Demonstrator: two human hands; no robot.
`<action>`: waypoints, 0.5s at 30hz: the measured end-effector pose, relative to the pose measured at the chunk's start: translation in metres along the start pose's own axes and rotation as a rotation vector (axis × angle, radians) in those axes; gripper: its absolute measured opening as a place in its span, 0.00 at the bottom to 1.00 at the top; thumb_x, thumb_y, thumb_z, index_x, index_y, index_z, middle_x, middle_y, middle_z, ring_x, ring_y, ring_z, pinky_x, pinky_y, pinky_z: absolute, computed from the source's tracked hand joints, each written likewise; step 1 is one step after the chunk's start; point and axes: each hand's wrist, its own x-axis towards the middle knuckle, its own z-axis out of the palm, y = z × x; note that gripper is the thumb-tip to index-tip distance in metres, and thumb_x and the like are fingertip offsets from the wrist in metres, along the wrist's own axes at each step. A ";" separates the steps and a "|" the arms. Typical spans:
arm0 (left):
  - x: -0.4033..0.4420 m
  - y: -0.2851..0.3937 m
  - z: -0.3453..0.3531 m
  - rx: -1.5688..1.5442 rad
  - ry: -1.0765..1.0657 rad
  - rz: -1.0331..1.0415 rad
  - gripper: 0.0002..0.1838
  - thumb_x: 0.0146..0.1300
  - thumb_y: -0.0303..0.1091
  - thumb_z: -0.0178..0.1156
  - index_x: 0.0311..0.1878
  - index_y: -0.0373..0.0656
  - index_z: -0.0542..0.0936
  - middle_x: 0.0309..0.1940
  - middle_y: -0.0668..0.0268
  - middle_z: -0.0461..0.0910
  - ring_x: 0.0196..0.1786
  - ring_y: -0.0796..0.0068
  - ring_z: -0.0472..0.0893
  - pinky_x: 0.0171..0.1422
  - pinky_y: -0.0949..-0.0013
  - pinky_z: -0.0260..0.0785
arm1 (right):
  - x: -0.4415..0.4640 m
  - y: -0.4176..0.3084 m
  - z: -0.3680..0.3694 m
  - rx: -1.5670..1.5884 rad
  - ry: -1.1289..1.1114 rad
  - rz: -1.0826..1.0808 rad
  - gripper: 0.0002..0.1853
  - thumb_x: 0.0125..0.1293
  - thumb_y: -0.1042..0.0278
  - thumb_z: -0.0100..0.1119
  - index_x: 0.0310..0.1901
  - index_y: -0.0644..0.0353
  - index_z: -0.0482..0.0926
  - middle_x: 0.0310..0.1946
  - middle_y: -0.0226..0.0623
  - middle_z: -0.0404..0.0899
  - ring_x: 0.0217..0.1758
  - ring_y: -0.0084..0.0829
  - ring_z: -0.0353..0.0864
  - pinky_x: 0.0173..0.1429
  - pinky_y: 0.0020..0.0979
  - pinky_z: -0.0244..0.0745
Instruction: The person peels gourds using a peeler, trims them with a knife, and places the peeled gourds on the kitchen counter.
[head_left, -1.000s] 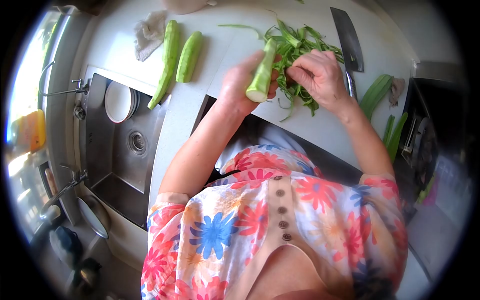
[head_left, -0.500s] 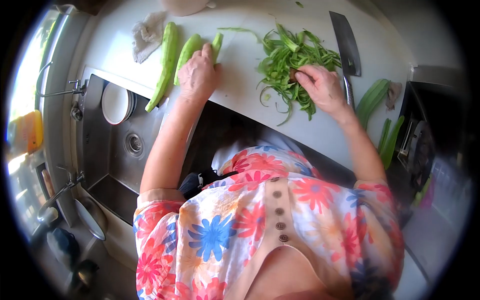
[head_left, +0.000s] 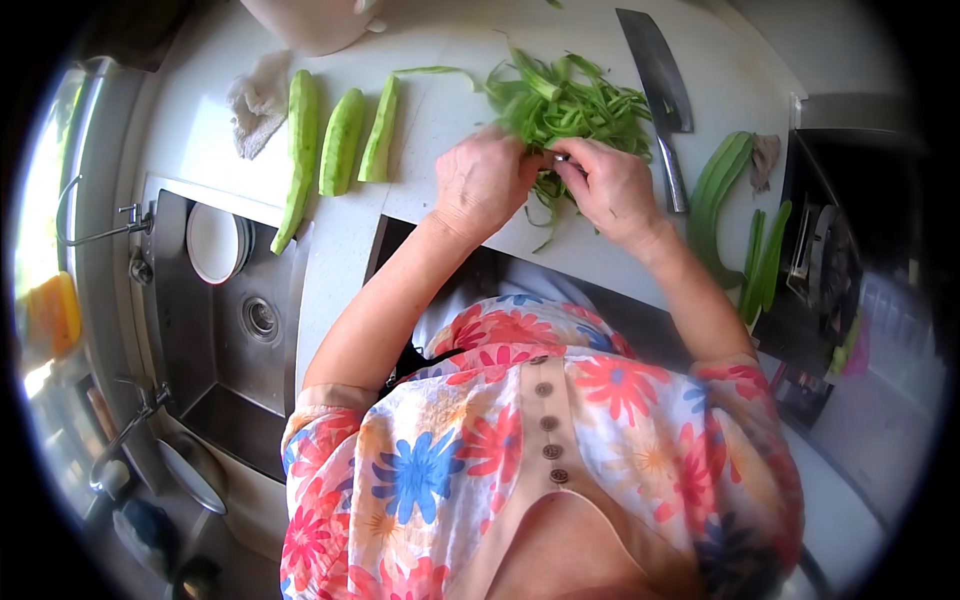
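Note:
My left hand is closed at the near edge of a heap of green peelings; its fingertips are hidden, and what they pinch cannot be made out. Almost touching it, my right hand closes on a small metal tool, mostly covered by the fingers. Three peeled light-green pieces lie to the left: a long gourd, a shorter thick piece and a thinner piece. One long strip of peel trails leftward from the heap.
A cleaver lies right of the heap, handle toward me. Beyond it are an unpeeled gourd and green pieces at the counter edge. A cloth lies at left, near the sink, which holds stacked plates.
My left hand has left the peeled pieces and moved right to the heap, beside my right hand. My right hand has come slightly nearer to me. The view has shifted a little.

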 end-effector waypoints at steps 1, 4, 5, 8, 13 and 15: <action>0.000 0.000 0.003 -0.016 0.004 0.003 0.12 0.56 0.44 0.61 0.29 0.45 0.81 0.27 0.63 0.76 0.30 0.58 0.79 0.35 0.57 0.71 | -0.002 0.000 0.001 -0.012 0.007 0.006 0.06 0.60 0.67 0.57 0.39 0.55 0.78 0.30 0.36 0.80 0.32 0.40 0.80 0.35 0.39 0.73; 0.001 -0.001 0.009 0.121 -0.085 0.033 0.10 0.56 0.42 0.60 0.29 0.46 0.81 0.28 0.63 0.77 0.31 0.58 0.79 0.36 0.57 0.71 | -0.004 0.002 0.003 -0.038 0.024 0.020 0.06 0.60 0.67 0.57 0.39 0.55 0.78 0.30 0.36 0.80 0.32 0.41 0.80 0.35 0.39 0.73; 0.000 -0.002 0.011 0.115 -0.086 0.039 0.09 0.56 0.41 0.60 0.30 0.46 0.81 0.28 0.63 0.77 0.31 0.58 0.79 0.36 0.57 0.71 | -0.005 0.002 0.003 -0.040 0.027 0.027 0.07 0.60 0.67 0.57 0.39 0.55 0.77 0.30 0.36 0.80 0.31 0.41 0.80 0.35 0.39 0.74; 0.001 -0.009 0.011 0.076 -0.078 0.019 0.07 0.55 0.39 0.60 0.31 0.47 0.81 0.29 0.63 0.78 0.32 0.59 0.80 0.36 0.58 0.72 | -0.011 0.008 -0.003 -0.060 0.039 0.150 0.07 0.60 0.66 0.58 0.39 0.55 0.78 0.30 0.37 0.81 0.31 0.41 0.80 0.34 0.38 0.73; -0.007 -0.039 0.000 0.024 -0.172 -0.037 0.13 0.52 0.34 0.62 0.43 0.46 0.80 0.33 0.60 0.79 0.35 0.58 0.80 0.41 0.59 0.72 | -0.044 0.014 -0.016 0.202 -0.311 0.296 0.13 0.58 0.70 0.62 0.46 0.60 0.78 0.32 0.39 0.81 0.31 0.30 0.80 0.32 0.30 0.72; -0.016 -0.042 -0.002 0.071 -0.281 0.009 0.16 0.52 0.34 0.63 0.46 0.46 0.78 0.35 0.58 0.78 0.37 0.56 0.80 0.42 0.58 0.72 | -0.060 0.018 -0.001 0.294 -0.437 0.190 0.15 0.56 0.70 0.63 0.46 0.62 0.78 0.33 0.40 0.81 0.32 0.31 0.81 0.36 0.30 0.73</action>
